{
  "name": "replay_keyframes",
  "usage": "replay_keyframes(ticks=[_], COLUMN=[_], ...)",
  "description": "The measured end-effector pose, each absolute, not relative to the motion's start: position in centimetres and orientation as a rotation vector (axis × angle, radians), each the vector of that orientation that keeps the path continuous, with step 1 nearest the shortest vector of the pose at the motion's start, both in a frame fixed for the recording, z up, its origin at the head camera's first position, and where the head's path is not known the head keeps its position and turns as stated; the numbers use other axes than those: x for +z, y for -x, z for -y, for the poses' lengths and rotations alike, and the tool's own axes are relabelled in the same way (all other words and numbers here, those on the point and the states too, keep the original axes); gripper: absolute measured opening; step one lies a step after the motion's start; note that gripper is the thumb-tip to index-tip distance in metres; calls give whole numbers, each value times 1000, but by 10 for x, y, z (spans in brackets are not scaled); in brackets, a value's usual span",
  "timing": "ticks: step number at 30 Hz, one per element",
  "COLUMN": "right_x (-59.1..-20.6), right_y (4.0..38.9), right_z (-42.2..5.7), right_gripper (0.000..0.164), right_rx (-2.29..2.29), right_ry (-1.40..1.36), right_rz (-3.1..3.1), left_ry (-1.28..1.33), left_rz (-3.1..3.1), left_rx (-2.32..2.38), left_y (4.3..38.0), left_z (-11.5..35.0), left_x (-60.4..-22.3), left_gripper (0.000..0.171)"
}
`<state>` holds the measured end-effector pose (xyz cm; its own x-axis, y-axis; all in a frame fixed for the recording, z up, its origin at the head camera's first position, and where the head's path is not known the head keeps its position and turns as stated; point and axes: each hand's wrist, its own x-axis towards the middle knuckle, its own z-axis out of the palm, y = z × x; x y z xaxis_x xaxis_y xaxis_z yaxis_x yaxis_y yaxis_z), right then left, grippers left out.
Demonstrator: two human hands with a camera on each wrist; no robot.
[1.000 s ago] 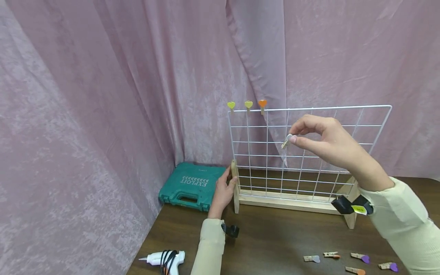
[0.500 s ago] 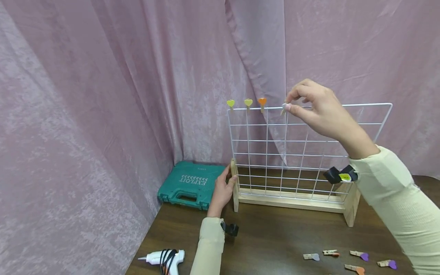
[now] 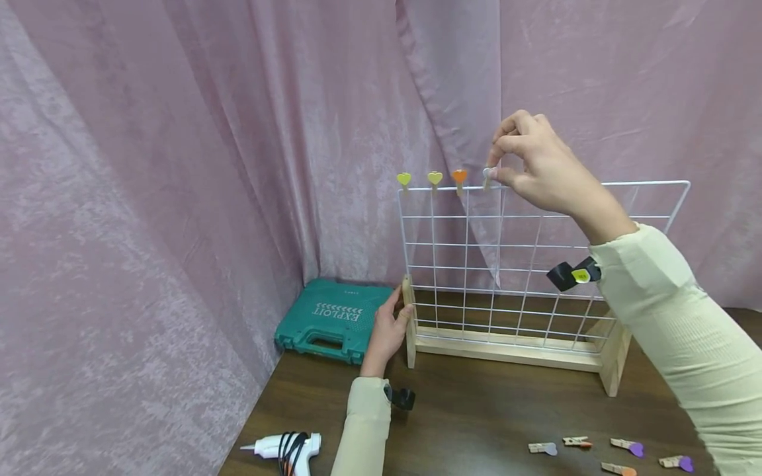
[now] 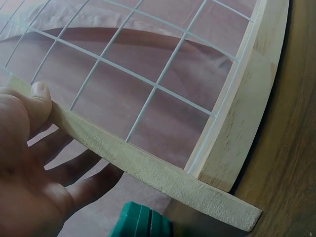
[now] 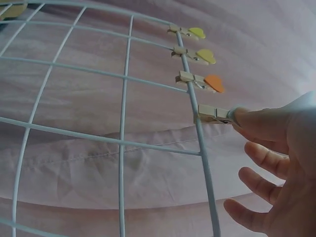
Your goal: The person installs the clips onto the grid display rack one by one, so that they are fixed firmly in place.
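My right hand (image 3: 538,162) pinches a small wooden clothespin (image 5: 213,114) with a pale heart by its heart end. The clothespin's wooden tips lie across the top wire of the white wire grid rack (image 5: 122,148). Two yellow-heart clothespins (image 3: 404,179) and an orange-heart clothespin (image 3: 460,176) sit on that wire to its left. Low at the rack's left side, my left hand (image 3: 388,334) grips the wooden end post (image 4: 133,153). In the left wrist view its thumb lies on one face of the post and the other fingers reach behind.
A green plastic case (image 3: 333,317) lies just left of the rack. At the front left is a white glue gun (image 3: 292,447) with a coiled black cord. Several heart clothespins (image 3: 628,447) lie on the dark wooden table (image 3: 464,410) at front right. Pink curtains (image 3: 333,132) hang behind.
My right hand has risen with the pale-heart clothespin from in front of the grid to its top wire, then a little left beside the orange one. The left hand keeps its grip on the post.
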<state>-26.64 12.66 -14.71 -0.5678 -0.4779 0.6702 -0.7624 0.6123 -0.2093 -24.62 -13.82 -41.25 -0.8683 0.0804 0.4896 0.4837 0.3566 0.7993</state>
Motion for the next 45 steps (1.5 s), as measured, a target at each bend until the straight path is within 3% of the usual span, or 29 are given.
replay_keyframes(ticks=[23, 30, 42, 45], right_x=[-145, -148, -163, -170], right_y=[267, 265, 229, 218], right_z=[-122, -122, -150, -159], right_gripper=[8, 15, 27, 27], right_rx=[647, 622, 666, 678], right_ry=[-884, -903, -985, -998], right_rz=[2466, 2462, 2238, 2226], left_ry=[488, 446, 466, 480], left_rz=[2273, 2280, 2280, 2276], left_rx=[-1536, -1515, -1473, -1457], left_y=[247, 270, 273, 264], left_z=[138, 146, 148, 145], left_x=[-414, -444, -447, -433], left_gripper=[48, 50, 52, 49])
